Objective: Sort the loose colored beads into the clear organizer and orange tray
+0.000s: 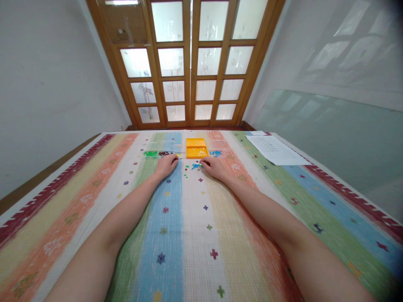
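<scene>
My left hand [168,165] rests near the clear box with dark brown pieces [165,154], its fingers closed together at the box's front edge; anything between the fingertips is too small to make out. My right hand [213,166] has thumb and fingers pinched beside a small pile of blue pieces [195,166] on the cloth; what it holds, if anything, is hidden. A few green pieces [185,176] lie to the left of that pile. Between and beyond the hands stands an open yellow box [189,152] with white pieces [202,152] inside.
Green pieces [150,154] fill a clear compartment at the left, and blue pieces [215,154] lie in another at the right. White paper sheets [275,149] lie farther right on the striped tablecloth [195,235]. Wooden glazed doors [191,63] stand behind the table.
</scene>
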`<state>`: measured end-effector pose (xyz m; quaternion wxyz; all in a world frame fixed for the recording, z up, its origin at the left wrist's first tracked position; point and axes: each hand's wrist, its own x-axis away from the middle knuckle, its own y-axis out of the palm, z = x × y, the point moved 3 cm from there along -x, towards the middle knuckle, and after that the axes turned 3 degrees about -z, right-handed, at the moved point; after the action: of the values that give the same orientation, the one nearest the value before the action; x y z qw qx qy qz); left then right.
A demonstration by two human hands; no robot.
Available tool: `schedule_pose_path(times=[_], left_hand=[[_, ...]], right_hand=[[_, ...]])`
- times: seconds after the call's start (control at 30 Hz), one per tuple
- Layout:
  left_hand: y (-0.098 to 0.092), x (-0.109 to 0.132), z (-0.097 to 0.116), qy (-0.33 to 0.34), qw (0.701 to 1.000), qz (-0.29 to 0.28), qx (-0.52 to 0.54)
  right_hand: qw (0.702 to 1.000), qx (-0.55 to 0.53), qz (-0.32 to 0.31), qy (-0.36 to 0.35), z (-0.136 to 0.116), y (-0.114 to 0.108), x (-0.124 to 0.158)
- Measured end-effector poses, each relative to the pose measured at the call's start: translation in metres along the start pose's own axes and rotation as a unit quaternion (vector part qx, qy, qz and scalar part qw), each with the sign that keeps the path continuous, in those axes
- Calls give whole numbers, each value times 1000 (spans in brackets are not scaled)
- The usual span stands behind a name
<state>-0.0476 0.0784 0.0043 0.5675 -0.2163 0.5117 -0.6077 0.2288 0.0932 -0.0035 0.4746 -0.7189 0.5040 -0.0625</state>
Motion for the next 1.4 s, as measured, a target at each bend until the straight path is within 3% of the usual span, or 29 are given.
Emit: schedule_pose_path(times=[0.17, 0.4, 0.63, 0.8, 0.93, 1.2, 1.4], left_hand=[[-6, -2, -13, -81, 993, 57, 57], [-12, -6, -43, -171, 961, 138, 171], [-11, -10, -64, -223, 919, 159, 284], [-8, -11, -67, -217, 924, 170, 266], [-3, -11, -63, -193, 935, 152, 257], [0, -8, -40, -144, 957, 96, 232], [-1, -4, -19, -89, 984, 54, 147]], right_hand=[[1000, 8, -6, 5, -3, -2, 1], [1000, 0, -6, 0, -4, -2, 1], [1000, 15, -5, 0, -7, -2, 1], [1000, 28, 1, -2, -3, 0, 0], [997, 60, -29, -24, -5, 1, 0], [983, 106, -99, -113, -23, 9, 4], [978, 127, -115, -119, -29, 12, 1]])
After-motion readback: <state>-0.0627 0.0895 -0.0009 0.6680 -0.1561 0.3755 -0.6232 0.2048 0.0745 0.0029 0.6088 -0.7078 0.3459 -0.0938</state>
